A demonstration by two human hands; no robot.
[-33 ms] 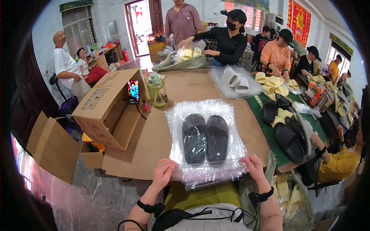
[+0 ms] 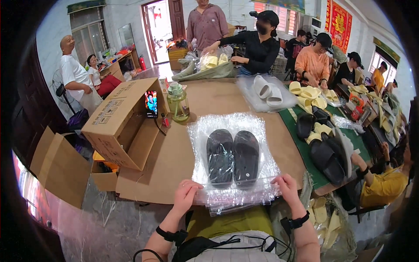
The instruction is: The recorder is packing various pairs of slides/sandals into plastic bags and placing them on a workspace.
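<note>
A pair of black slippers, the left slipper point(image 2: 219, 157) and the right slipper point(image 2: 246, 157), lies side by side inside a clear plastic bag point(image 2: 269, 150). More clear bags are stacked underneath, and the stack overhangs the table's near edge. My left hand point(image 2: 187, 194) pinches the near left corner of the bag. At the near right corner, my right hand point(image 2: 288, 189) is closed on the same bag. Between my hands the bag's near edge is stretched almost straight, just in front of the slippers. Both wrists carry black bands.
The brown cardboard table point(image 2: 148, 183) holds an open carton point(image 2: 109, 115) with a phone point(image 2: 151, 104), a bottle point(image 2: 177, 102), and white slippers point(image 2: 267, 91) on plastic. At right, black slippers point(image 2: 327, 159) lie on a green mat point(image 2: 290, 118) near a yellow-sleeved co-worker's hand point(image 2: 358, 160).
</note>
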